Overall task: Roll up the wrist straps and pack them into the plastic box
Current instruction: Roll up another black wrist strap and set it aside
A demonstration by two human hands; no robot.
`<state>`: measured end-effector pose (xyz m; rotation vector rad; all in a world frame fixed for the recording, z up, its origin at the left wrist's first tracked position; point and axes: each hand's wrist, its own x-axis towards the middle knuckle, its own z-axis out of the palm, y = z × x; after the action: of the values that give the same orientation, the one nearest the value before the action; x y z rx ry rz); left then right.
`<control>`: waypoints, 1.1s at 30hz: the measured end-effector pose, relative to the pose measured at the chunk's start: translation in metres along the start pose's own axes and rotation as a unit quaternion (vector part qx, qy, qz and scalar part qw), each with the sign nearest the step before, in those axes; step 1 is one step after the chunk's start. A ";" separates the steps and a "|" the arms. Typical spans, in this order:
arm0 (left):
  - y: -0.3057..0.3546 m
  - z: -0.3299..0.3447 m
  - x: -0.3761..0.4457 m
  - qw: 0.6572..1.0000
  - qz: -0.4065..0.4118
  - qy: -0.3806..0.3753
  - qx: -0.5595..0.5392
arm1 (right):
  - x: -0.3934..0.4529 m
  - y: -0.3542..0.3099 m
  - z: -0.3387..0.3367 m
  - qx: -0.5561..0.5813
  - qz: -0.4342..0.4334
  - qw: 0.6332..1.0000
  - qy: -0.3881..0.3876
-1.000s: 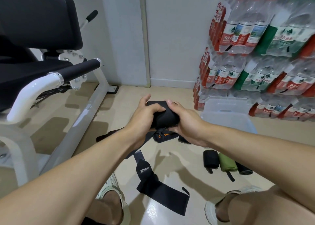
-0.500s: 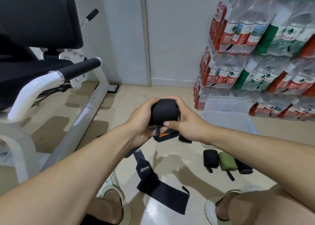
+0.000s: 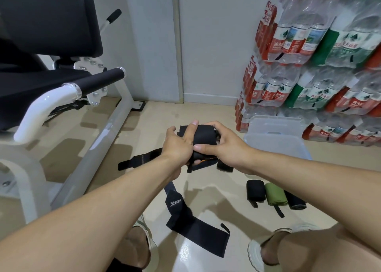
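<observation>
Head view: rolling step was under way.
Left hand [image 3: 178, 146] and right hand [image 3: 224, 148] gripped the black strap roll [image 3: 203, 136]; next, secure it, then place it in the plastic box [image 3: 276, 142].

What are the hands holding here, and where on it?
Both hands grip one black wrist strap roll: left hand around its left end, right hand around its right end.

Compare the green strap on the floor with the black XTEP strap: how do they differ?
The green strap is rolled into a tight bundle; the XTEP strap lies unrolled and flat. The green strap lies between two black rolls; the XTEP strap lies alone, nearer the feet. Both rest on the floor, outside the box.
</observation>
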<state>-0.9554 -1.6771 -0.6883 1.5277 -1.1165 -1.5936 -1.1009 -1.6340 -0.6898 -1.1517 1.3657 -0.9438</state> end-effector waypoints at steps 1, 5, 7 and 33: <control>-0.002 0.002 0.001 1.000 -0.003 -0.004 0.002 | 0.000 0.003 -0.005 -0.012 0.005 1.000 0.006; -0.015 0.015 0.008 0.990 0.026 -0.040 0.135 | 0.002 0.021 -0.034 -0.144 0.033 0.988 0.040; -0.020 0.023 0.013 0.963 0.066 -0.063 0.253 | -0.003 0.030 -0.056 -0.218 0.056 0.973 0.057; -0.056 0.120 0.007 0.709 0.165 -0.319 0.607 | -0.058 0.130 -0.132 -0.409 0.215 0.886 0.044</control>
<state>-1.0693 -1.6433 -0.7467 1.2177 -3.0556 -1.0661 -1.2507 -1.5564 -0.7865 -1.3178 2.0790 -0.0622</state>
